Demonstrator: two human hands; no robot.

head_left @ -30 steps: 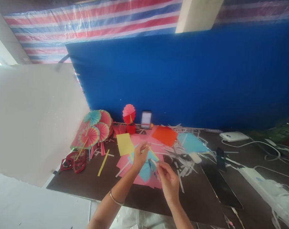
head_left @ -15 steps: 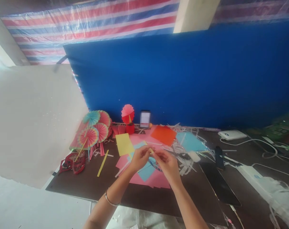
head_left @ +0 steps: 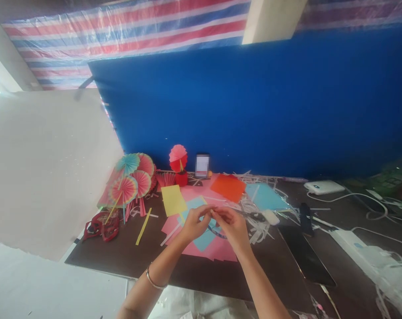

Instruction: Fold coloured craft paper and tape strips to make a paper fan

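Note:
My left hand (head_left: 194, 223) and my right hand (head_left: 232, 228) meet fingertip to fingertip above a pile of pink and light blue paper sheets (head_left: 204, 241) on the dark table (head_left: 128, 252). Both hands pinch a thin strip, too small to name for sure; it looked yellow a moment ago. A tape roll (head_left: 215, 231) hangs or lies just under my right fingers. A silver bangle (head_left: 153, 281) sits on my left wrist. A yellow sheet (head_left: 173, 200) lies just left of the hands.
Finished paper fans (head_left: 131, 181) lie at the back left, with red scissors (head_left: 101, 226) and a yellow strip (head_left: 143, 226) nearby. An orange sheet (head_left: 228, 187), blue sheet (head_left: 264, 197) and white paper scraps sit behind. A phone (head_left: 305, 254), power strip (head_left: 360, 248) and cables lie right.
My right hand rose from lower right and joined the left hand; the two now pinch together at the same spot. The yellow strip that showed between them is mostly hidden.

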